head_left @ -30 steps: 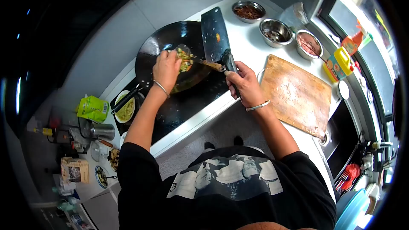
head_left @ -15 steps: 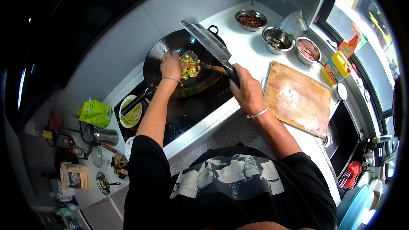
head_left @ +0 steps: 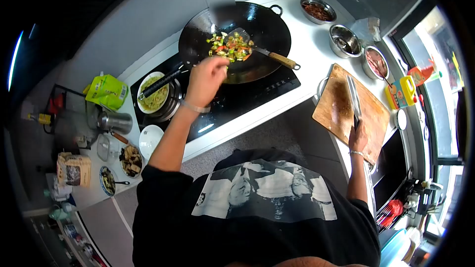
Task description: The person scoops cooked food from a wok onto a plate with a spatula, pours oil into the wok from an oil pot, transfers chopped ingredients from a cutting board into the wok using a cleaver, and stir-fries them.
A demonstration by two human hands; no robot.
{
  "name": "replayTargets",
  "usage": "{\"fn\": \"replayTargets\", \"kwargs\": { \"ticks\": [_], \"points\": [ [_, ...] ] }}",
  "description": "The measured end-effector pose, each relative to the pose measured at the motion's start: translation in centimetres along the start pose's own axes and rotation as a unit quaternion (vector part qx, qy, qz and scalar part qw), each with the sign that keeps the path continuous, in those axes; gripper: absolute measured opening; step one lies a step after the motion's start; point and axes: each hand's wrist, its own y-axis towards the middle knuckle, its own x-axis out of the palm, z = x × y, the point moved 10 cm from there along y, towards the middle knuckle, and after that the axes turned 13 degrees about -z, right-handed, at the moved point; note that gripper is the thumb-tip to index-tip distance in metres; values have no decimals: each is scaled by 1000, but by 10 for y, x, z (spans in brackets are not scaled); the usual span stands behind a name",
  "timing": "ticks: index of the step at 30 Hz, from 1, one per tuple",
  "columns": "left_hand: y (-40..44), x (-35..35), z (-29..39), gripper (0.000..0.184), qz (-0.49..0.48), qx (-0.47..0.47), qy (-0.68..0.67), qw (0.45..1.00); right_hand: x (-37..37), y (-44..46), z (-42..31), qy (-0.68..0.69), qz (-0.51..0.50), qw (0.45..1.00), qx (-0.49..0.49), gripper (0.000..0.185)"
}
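Note:
My right hand (head_left: 358, 137) grips the handle of a cleaver (head_left: 353, 94), whose blade is over the wooden cutting board (head_left: 329, 113); I cannot tell whether it touches. My left hand (head_left: 207, 81) is at the near rim of the black wok (head_left: 267, 24), fingers curled in together. What they hold, if anything, is too small to make out. Chopped green and red vegetables (head_left: 225, 48) lie in the wok. A spatula (head_left: 282, 60) rests among them, its wooden handle pointing right over the rim.
Left of the wok are a plate of shredded green food (head_left: 157, 100), a black pan handle (head_left: 161, 85), a green bag (head_left: 110, 91) and a white dish (head_left: 151, 141). Steel bowls (head_left: 345, 40) stand behind the board, beside a yellow jug (head_left: 400, 94).
My right hand has carried the cleaver from over the wok to the cutting board on the right. My left hand has drawn back from the vegetables to the wok's near rim.

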Motion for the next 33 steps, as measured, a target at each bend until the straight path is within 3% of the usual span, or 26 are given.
{"fn": "replayTargets", "kwargs": {
  "ticks": [3, 7, 8, 11, 12, 13, 15, 17, 18, 19, 21, 23, 25, 27, 28, 29, 31, 33],
  "points": [
    [-62, 29, -2, 18, -64, -43, -114, 991, 30, -13, 42, -61, -94, 989, 95, 38],
    [-135, 68, -46, 16, -78, -152, -178, 969, 48, -9, 56, -108, -128, 984, 56, 38],
    [-154, 72, -60, 14, -48, -196, -232, 951, 45, -2, 48, -195, -119, 974, 9, 40],
    [-206, 89, -97, 13, -48, -265, -249, 930, -27, 17, -54, -138, 98, 968, -186, 48],
    [-222, 93, -106, 13, -58, -285, -228, 929, -38, 34, -91, 85, 3, 978, -191, 54],
    [-238, 95, -115, 13, -68, -306, -206, 927, -42, 45, -137, 302, -96, 930, -184, 60],
    [-266, 102, -134, 12, -108, -333, -159, 923, -36, 60, -218, 462, -221, 832, -215, 63],
    [-301, 114, -156, 9, -165, -351, -115, 914, -48, 61, -288, 445, -242, 825, -250, 62],
    [-313, 117, -163, 8, -170, -297, -15, 940, -50, 66, -306, 423, -228, 838, -259, 59],
    [-336, 124, -177, 8, -166, -312, 0, 936, -50, 72, -322, 401, -211, 850, -268, 55],
    [-383, 145, -203, 11, -158, -340, 27, 927, -49, 88, -333, 386, -175, 863, -276, 27],
    [-436, 188, -240, 14, -213, -399, -14, 892, -63, 90, -345, 370, -162, 871, -281, 19],
    [-479, 224, -259, 13, -255, -456, -26, 852, -91, 94, -360, 349, -105, 883, -297, 16],
    [-502, 255, -264, 8, -288, -454, 11, 843, -125, 98, -389, 269, -50, 911, -309, 17],
    [-510, 268, -266, 8, -295, -454, 20, 840, -146, 95, -408, 281, 30, 879, -385, 18],
    [-520, 281, -272, 8, -297, -458, 19, 838, -157, 98, -424, 292, 55, 874, -384, 19],
    [-537, 305, -286, 9, -284, -466, 6, 838, -162, 112, -455, 379, 50, 825, -416, 26],
    [-554, 325, -303, 9, -264, -471, -13, 841, -144, 146, -472, 351, 27, 860, -369, 27]
  ]
}}
